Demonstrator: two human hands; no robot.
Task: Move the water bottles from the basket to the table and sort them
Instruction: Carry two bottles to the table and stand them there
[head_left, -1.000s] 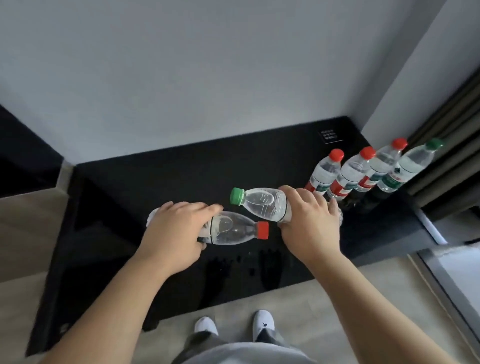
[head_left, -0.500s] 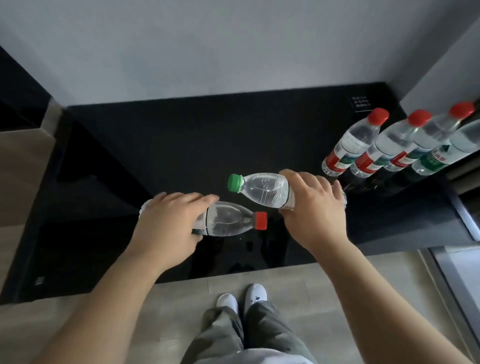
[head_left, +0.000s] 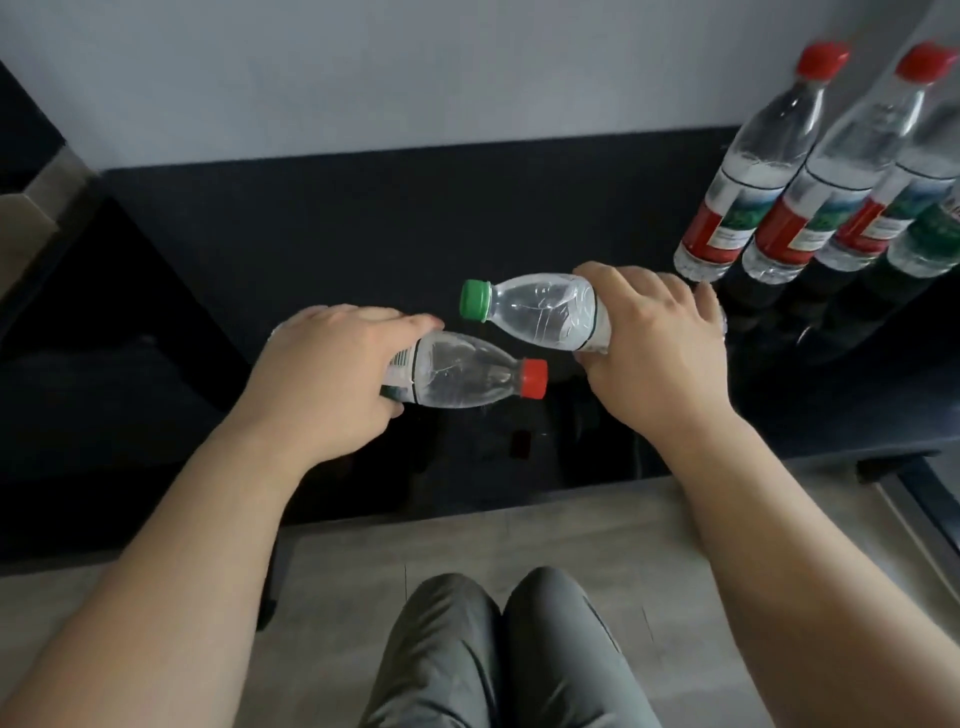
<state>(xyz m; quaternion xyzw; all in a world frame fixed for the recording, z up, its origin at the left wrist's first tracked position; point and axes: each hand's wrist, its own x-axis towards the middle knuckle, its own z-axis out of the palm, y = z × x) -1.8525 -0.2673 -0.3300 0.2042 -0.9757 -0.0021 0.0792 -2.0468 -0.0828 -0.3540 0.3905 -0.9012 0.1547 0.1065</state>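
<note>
My left hand grips a clear water bottle with a red cap, held sideways with the cap pointing right. My right hand grips a second clear bottle with a green cap, also sideways, cap pointing left. Both bottles hover just above the glossy black table. At the table's right end stands a row of upright bottles: red-labelled ones with red caps and, at the frame's edge, one with a green label. No basket is in view.
A pale wall rises directly behind the table. The table's front edge runs above a light wood floor, where my knees in grey trousers show. A dark step or ledge adjoins the table's left end.
The view has dropped lower and moved closer to the table. Both hands keep their bottles, which sit nearer the tabletop; the standing row now looms larger at the right.
</note>
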